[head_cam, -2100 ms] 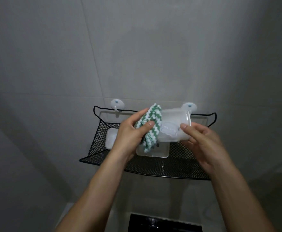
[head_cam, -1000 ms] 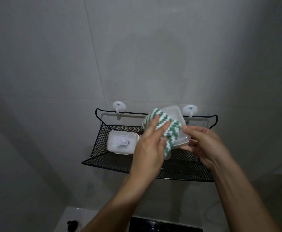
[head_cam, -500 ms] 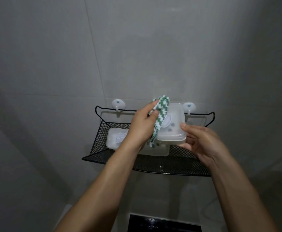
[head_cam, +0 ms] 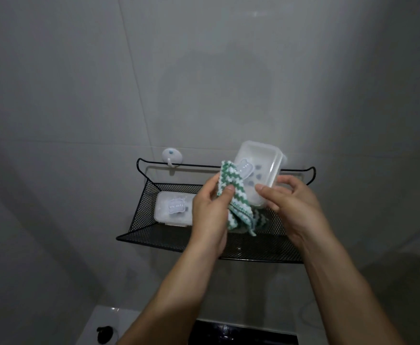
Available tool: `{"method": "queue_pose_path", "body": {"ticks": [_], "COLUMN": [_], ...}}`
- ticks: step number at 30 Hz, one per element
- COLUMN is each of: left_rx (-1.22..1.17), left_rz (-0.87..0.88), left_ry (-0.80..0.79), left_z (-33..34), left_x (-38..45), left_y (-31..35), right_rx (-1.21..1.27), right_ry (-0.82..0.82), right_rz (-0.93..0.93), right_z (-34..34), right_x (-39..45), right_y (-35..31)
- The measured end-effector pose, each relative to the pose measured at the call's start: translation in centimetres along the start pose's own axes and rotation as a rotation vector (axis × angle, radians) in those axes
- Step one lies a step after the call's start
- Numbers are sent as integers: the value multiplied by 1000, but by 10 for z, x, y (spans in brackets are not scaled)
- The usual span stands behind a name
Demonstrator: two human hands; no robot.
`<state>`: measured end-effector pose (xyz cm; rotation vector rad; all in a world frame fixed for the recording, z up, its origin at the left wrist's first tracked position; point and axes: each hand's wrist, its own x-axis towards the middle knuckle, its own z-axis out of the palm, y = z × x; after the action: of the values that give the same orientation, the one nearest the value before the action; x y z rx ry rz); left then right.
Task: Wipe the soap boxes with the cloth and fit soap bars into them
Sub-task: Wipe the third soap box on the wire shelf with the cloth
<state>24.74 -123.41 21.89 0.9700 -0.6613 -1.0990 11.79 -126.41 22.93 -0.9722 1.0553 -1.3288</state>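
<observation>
Right hand [head_cam: 288, 202] grips tilted box [head_cam: 260, 170], left hand [head_cam: 210, 210] pinches cloth [head_cam: 234, 195] against it; second box [head_cam: 174, 207], lid closed, in rack [head_cam: 141, 220].

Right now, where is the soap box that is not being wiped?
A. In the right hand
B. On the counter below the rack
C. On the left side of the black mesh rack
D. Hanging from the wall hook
C: the second soap box rests closed on the left side of the black mesh rack, while the right hand holds the other box and the left hand presses the cloth on it.
</observation>
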Motion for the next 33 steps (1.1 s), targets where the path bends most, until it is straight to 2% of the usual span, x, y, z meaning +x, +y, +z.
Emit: {"method": "queue_pose_path", "body": {"ticks": [2, 6, 10, 12, 18, 24, 33], "left_rx": [40, 230, 435, 448, 548, 708, 776], "left_rz": [20, 48, 85, 124, 329, 400, 429], "left_ry": [-84, -214, -341, -318, -183, -77, -180], "left_z": [-8, -25, -39, -39, -30, -24, -24], "left_x": [8, 19, 27, 26, 14, -14, 14], "left_y": [10, 26, 41, 45, 26, -7, 38], "right_rx": [-41, 107, 38, 41, 174, 228, 211], "right_ry": [-57, -116, -210, -227, -113, -43, -111], "right_rz": [0, 90, 158, 140, 22, 5, 147], "right_z": [-5, -19, -33, -31, -16, -12, -14], "right_x": [0, 1, 0, -2, -6, -6, -11], "right_y": [-5, -18, -24, -22, -8, -4, -5]}}
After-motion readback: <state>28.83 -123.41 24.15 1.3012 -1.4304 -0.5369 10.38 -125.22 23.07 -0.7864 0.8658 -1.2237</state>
